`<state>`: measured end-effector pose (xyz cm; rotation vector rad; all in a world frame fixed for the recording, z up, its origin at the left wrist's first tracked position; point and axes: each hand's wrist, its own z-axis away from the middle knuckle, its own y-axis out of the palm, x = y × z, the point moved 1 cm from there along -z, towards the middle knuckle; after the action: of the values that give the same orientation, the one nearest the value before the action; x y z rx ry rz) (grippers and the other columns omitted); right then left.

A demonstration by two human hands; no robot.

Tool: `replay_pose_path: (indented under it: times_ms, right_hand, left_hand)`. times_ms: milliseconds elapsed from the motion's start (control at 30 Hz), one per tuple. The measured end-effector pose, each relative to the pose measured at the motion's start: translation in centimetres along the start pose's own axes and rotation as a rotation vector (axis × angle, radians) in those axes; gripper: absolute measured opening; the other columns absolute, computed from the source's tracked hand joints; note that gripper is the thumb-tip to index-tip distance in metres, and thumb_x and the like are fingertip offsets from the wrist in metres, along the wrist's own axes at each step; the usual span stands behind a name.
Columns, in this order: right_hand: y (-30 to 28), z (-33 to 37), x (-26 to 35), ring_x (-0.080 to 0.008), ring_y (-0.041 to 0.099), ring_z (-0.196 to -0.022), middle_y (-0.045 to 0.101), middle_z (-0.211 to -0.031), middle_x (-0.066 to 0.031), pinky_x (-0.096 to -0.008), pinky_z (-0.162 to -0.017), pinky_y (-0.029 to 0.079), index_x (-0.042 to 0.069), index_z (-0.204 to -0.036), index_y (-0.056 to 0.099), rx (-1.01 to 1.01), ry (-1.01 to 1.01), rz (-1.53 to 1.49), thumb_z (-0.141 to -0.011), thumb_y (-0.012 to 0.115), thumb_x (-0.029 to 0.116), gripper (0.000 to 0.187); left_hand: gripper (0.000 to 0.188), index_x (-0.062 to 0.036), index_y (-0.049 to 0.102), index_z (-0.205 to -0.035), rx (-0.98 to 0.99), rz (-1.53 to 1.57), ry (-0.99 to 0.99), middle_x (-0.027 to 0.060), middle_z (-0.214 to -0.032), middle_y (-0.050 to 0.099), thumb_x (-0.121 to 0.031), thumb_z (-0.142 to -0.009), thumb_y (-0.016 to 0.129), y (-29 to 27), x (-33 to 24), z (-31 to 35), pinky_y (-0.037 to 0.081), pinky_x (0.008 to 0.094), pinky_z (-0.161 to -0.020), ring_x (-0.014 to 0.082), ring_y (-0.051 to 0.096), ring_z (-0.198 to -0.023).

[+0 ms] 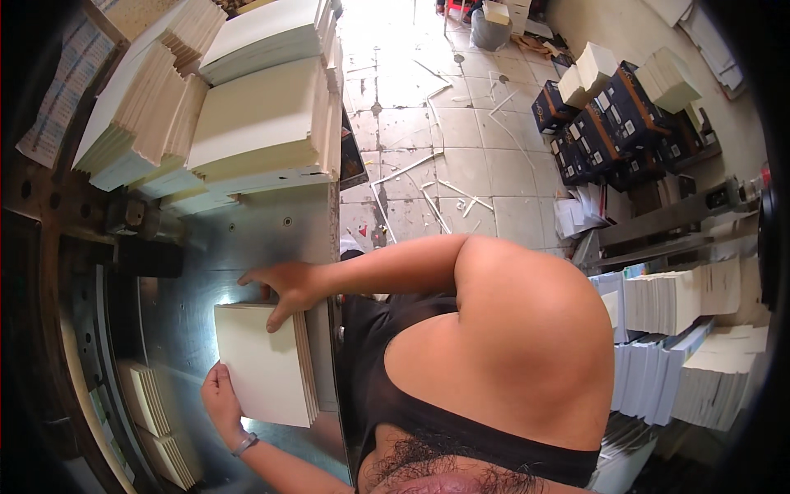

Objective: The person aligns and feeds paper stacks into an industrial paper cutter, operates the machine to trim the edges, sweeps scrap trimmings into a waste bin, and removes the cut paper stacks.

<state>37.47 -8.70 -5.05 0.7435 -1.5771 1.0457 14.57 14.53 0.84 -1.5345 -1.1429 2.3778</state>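
On the metal machine table lies a stack of cream-covered book blocks, with several layers showing along its right side. My right hand is at the upper edge of the stack. Its thumb rests on the top cover, while the fingers stretch apart beyond the edge. At the left edge, my left hand, with a band at the wrist, has its fingers bent together against the stack. Part of those fingers is hidden from view.
Tall piles of cream book blocks stand at the table's upper end. Two smaller stacks sit by the dark machine frame at left. Paper strips litter the tiled floor. Dark boxes and more book piles line the right.
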Motion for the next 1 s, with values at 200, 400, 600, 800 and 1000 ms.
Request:
replay_pose_path:
  times_ms: [200,400,600,800,1000]
  right_hand:
    - [0.0,0.1,0.3,-0.033,0.068,-0.099,0.067,-0.113,-0.0192,-0.0396,-0.089,0.052,0.001,-0.15,0.044,0.006,-0.009,0.018,-0.065,0.091,0.041,0.105]
    - [-0.1,0.0,-0.3,-0.0327,0.068,-0.099,0.068,-0.113,-0.0181,-0.0399,-0.088,0.053,0.002,-0.15,0.045,-0.007,-0.008,0.032,-0.064,0.091,0.044,0.106]
    - [0.0,0.3,0.6,-0.033,0.069,-0.103,0.068,-0.115,-0.0182,-0.0391,-0.091,0.052,0.003,-0.15,0.045,-0.002,0.005,0.039,-0.067,0.09,0.046,0.104]
    - [-0.1,0.3,0.2,-0.0336,0.068,-0.106,0.068,-0.119,-0.0194,-0.0396,-0.093,0.051,0.002,-0.15,0.045,0.01,0.004,0.006,-0.069,0.09,0.049,0.103]
    - [-1.1,1.0,0.8,-0.0353,0.067,-0.114,0.067,-0.125,-0.0234,-0.0418,-0.099,0.05,0.0,-0.151,0.044,0.073,0.021,-0.026,-0.079,0.084,0.053,0.097]
  left_hand:
    - [0.035,0.0086,0.071,-0.112,-0.018,0.077,-0.05,0.0053,-0.091,0.073,-0.024,-0.107,0.06,-0.8,1.9,-0.5,0.05,0.0258,-0.072,0.0084,0.061,-0.079]
    - [0.035,0.0088,0.072,-0.111,0.002,0.084,-0.075,0.0058,-0.092,0.074,-0.024,-0.105,0.063,-0.8,1.1,-0.8,0.05,0.0248,-0.073,0.0084,0.062,-0.08]
    - [0.031,0.0071,0.069,-0.107,-0.049,0.148,-0.029,0.0032,-0.087,0.07,-0.023,-0.105,0.063,-0.7,1.8,-0.9,0.049,0.0244,-0.07,0.0071,0.059,-0.077]
    - [0.027,0.0045,0.067,-0.104,0.015,0.125,-0.061,0.0022,-0.088,0.069,-0.023,-0.105,0.064,-1.2,1.8,-1.1,0.048,0.0234,-0.07,0.0065,0.059,-0.077]
    - [0.029,0.0043,0.067,-0.102,-0.002,0.105,-0.044,0.0026,-0.088,0.069,-0.024,-0.105,0.064,-0.8,1.6,-1.1,0.049,0.024,-0.072,0.0074,0.059,-0.078]
